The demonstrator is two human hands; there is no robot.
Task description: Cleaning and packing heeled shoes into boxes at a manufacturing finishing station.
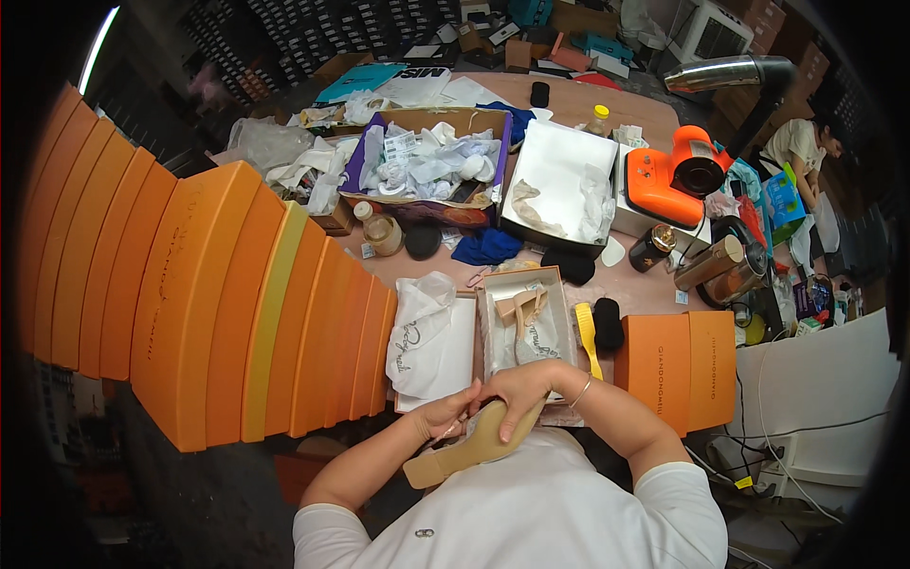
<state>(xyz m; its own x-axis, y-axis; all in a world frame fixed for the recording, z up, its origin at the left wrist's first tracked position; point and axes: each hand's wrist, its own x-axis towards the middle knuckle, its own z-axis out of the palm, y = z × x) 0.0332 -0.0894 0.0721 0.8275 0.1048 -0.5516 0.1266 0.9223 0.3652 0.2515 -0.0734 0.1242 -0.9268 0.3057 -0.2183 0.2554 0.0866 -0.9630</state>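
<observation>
A beige heeled sandal (474,446) is held close to my white shirt, its tan sole turned up and its block heel toward the lower left. My right hand (521,387) is closed around the sole, thumb on top. Closed at the sandal's left side, my left hand (445,414) pinches what looks like a thin strap; its fingertips are partly hidden. Just beyond my hands, an open shoebox (566,327) holds another beige sandal (519,311) on printed paper. Beside it on the left lies a box lid (464,332) with white tissue paper (417,332) spread over it.
Tall orange shoebox stacks (199,303) rise on the left; more orange boxes (673,370) stand right. A yellow brush (588,339) and black pad (609,324) lie near the shoebox. Farther back are a paper-filled carton (431,206), white box (559,161), bottle (379,232) and orange heat blower (664,190).
</observation>
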